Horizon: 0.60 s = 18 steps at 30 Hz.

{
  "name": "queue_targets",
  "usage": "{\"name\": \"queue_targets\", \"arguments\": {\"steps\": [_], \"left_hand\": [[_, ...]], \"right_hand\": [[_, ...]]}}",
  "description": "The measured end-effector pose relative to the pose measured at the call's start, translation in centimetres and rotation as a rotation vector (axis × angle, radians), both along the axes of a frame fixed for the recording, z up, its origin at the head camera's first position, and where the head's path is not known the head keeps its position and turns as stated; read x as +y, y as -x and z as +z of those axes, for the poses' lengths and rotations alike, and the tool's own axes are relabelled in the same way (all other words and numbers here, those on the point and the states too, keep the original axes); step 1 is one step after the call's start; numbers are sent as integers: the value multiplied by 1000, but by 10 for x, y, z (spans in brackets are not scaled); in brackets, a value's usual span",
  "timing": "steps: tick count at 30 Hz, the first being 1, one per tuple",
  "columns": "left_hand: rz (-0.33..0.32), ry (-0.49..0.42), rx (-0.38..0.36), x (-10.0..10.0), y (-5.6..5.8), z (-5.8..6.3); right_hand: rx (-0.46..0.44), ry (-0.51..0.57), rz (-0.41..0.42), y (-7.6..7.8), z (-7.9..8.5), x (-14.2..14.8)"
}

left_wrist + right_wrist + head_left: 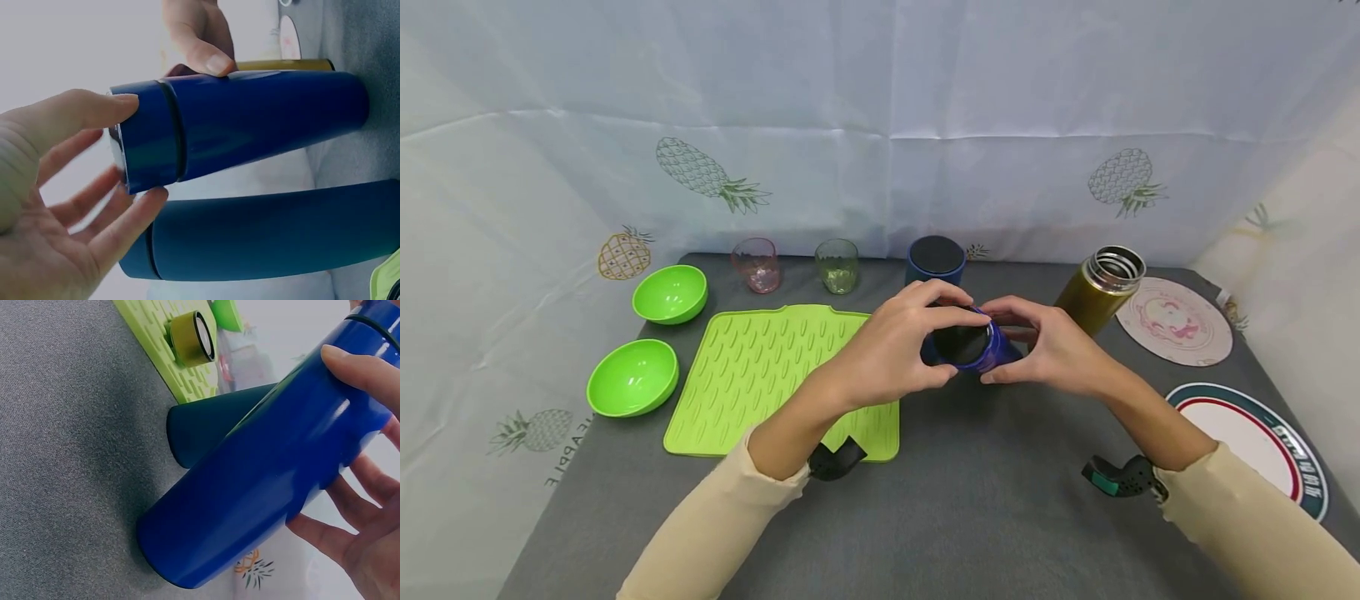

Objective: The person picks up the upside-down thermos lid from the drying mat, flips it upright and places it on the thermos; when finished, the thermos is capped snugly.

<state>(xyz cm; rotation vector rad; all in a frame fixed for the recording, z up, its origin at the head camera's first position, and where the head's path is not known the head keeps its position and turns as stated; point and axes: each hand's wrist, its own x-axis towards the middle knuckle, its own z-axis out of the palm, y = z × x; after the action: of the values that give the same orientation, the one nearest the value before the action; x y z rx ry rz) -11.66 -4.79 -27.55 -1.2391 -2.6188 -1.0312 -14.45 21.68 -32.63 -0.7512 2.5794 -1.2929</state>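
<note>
A glossy blue thermos stands on the grey table with its lid on; a dark seam runs below the lid. My left hand grips the lid from the left, thumb on one side and fingers round the other. Lower down, my right hand holds the body between thumb and fingers. Just behind and left is a darker blue thermos, upright with its lid on. To the right stands a gold thermos without a lid, its steel mouth showing.
A gold lid sits on the green drying mat, hidden in the head view. Two green bowls are at the left. A pink glass and a green glass stand behind. A pink round mat and a rimmed plate lie right.
</note>
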Motion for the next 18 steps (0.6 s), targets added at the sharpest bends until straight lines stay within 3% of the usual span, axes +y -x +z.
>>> {"name": "queue_targets", "arguments": {"steps": [3,8,13,18], "left_hand": [[81,-22,-44,1,-3,0],[164,-109,-98,8,-6,-4],[193,-140,-89,12,-7,-6],[178,-94,-64,12,-5,-3]], "right_hand": [[-4,-3,-2,0,0,1],[-10,-3,4,1,1,1],[-5,-8,5,0,0,1],[-2,-11,13,0,1,1]]}}
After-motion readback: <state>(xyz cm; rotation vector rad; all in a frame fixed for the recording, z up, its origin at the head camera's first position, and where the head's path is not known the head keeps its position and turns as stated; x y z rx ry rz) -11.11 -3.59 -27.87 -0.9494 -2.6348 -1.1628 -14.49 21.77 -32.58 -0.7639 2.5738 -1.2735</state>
